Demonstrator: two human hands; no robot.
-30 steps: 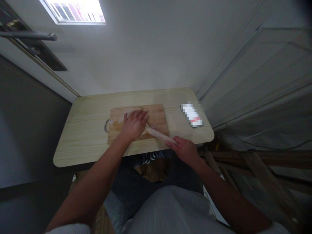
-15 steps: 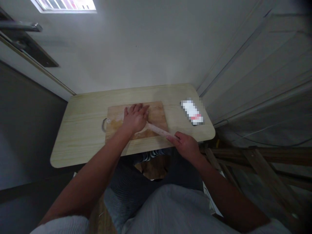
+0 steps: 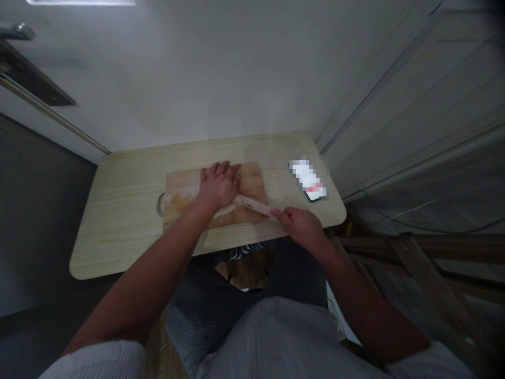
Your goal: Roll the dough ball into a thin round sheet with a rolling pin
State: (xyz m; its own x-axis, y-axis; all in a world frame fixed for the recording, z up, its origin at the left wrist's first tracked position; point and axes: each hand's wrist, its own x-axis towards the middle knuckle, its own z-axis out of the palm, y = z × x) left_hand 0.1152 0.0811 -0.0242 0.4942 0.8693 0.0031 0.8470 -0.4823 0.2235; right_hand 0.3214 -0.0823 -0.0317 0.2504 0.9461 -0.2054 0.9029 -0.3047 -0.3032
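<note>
A wooden cutting board (image 3: 252,179) with a metal ring handle (image 3: 159,204) lies on the table, with pale floury smears on its surface. My left hand (image 3: 220,184) lies flat over the middle of the board, fingers stretched forward and somewhat apart. What is under its palm is hidden. From beneath that hand a pale, floury stick (image 3: 254,204) slants down to the right, across the board's right part. My right hand (image 3: 302,225) is closed around the stick's near end, just past the board's front right corner.
The light wood table (image 3: 118,210) stands against a white door (image 3: 221,95). A phone (image 3: 307,179), blurred out by pixels, lies on the table's right side. Wooden slats (image 3: 418,258) stand at the lower right, beside the right forearm.
The whole view has shifted slightly. My right hand has moved a little away from me, and less of the stick shows between the hands. My left hand stays flat on the board.
</note>
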